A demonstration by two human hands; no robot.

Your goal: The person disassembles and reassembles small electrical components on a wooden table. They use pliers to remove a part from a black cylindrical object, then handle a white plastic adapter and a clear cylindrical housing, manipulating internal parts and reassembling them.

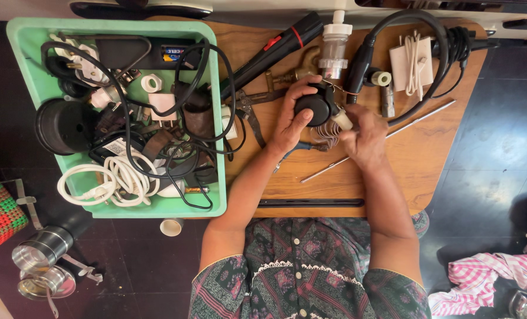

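Observation:
My left hand [291,121] grips a round black part [314,106] with a coiled wire element [327,133] beneath it, over a wooden table [428,153]. My right hand [365,137] pinches a small white cylindrical piece [341,120] at the right side of that black part. Both hands meet at the middle of the table.
A green tray [24,53] at the left holds tangled black and white cables, plugs and adapters. On the table lie a black torch [275,46], a clear plastic bottle-shaped part [335,50], a thin metal rod [417,121], a white switch plate [411,65] and a black cord [420,18]. Steel containers [42,260] sit on the floor.

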